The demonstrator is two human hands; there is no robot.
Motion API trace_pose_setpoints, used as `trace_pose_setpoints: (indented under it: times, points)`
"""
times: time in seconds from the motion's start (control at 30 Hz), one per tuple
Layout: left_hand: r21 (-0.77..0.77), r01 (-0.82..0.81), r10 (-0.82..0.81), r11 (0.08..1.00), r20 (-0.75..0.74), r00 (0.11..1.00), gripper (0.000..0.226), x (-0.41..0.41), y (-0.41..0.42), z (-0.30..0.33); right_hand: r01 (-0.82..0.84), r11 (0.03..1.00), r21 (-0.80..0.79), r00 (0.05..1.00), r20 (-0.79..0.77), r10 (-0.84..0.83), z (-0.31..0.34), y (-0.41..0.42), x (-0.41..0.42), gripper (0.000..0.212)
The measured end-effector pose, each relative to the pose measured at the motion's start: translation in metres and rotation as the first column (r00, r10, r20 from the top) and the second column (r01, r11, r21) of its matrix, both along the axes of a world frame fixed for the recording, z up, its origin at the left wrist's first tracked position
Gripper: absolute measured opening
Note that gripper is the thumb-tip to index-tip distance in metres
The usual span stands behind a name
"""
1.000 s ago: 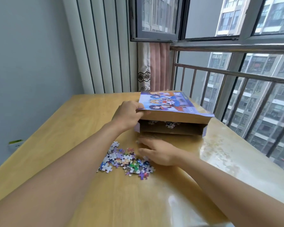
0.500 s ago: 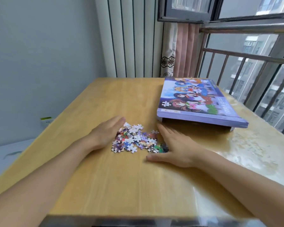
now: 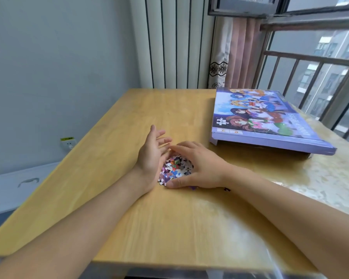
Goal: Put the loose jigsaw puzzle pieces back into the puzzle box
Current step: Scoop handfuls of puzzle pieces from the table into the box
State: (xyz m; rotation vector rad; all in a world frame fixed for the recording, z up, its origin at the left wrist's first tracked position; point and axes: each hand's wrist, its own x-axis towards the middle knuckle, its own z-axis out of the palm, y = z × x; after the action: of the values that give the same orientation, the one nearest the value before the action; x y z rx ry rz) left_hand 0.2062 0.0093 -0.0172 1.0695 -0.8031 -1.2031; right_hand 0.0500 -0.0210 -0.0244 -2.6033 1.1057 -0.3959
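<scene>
Head view: left hand (image 3: 152, 156) and right hand (image 3: 197, 168), fingers relaxed, are cupping puzzle pieces (image 3: 175, 168); palms should be staying low, closing gaps

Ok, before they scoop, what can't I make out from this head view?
- Puzzle box: its inside, hidden under the lid.
- Puzzle pieces: pile's right part, covered by the right hand.
- Stray pieces: beside the right wrist, too small to count.
- Lid lettering: blurred.
</scene>
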Motion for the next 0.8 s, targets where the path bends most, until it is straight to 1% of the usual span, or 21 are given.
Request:
trace_pose_setpoints:
  times: [0.07, 0.1, 0.17, 0.23, 0.33, 0.43, 0.57, 0.67, 0.73, 0.8]
  points:
    - [-0.021, -0.076, 0.075, 0.997, -0.029, 0.997, 0.046, -0.001, 0.0, -0.001, -0.001, 0.999, -0.035, 1.0, -0.01, 0.001, 0.0, 0.001, 0.0, 0.101]
    - [-0.034, -0.144, 0.144, 0.989, -0.01, 0.99, 0.042, 0.0, 0.0, -0.001, 0.0, 0.998, -0.057, 1.0, -0.013, -0.001, -0.001, 0.002, 0.001, 0.095]
    - [-0.084, -0.282, 0.29, 0.956, 0.114, 0.95, 0.037, 0.003, -0.003, -0.001, -0.002, 0.993, -0.115, 1.0, -0.025, -0.001, -0.003, 0.003, 0.001, 0.083]
    - [-0.116, -0.323, 0.342, 0.939, 0.233, 0.91, 0.037, 0.007, -0.004, -0.004, -0.015, 0.985, -0.172, 0.999, -0.052, 0.006, -0.004, 0.005, 0.003, 0.071]
    - [-0.089, -0.258, 0.273, 0.962, 0.282, 0.92, 0.043, 0.008, -0.003, -0.006, -0.026, 0.971, -0.238, 0.997, -0.073, 0.009, -0.002, 0.006, 0.007, 0.056]
    - [-0.093, -0.238, 0.255, 0.967, 0.27, 0.929, 0.046, 0.009, -0.004, -0.006, 0.0, 0.976, -0.216, 0.999, -0.043, -0.009, 0.002, 0.009, 0.007, 0.055]
    - [-0.091, -0.235, 0.251, 0.968, 0.242, 0.937, 0.045, 0.014, -0.007, -0.007, 0.058, 0.992, -0.114, 0.996, 0.075, -0.049, 0.007, 0.009, 0.001, 0.055]
    - [-0.095, -0.225, 0.241, 0.97, 0.211, 0.947, 0.044, 0.015, -0.007, -0.007, 0.054, 0.996, -0.076, 0.985, 0.165, -0.041, 0.008, 0.01, -0.003, 0.05]
    - [-0.099, -0.222, 0.239, 0.97, 0.207, 0.949, 0.043, 0.015, -0.007, -0.008, 0.061, 0.997, -0.047, 0.965, 0.258, -0.047, 0.008, 0.01, -0.006, 0.042]
    - [-0.114, -0.207, 0.228, 0.972, 0.217, 0.949, 0.037, 0.015, -0.008, -0.008, 0.092, 0.995, 0.042, 0.929, 0.356, -0.101, 0.012, 0.01, -0.009, 0.031]
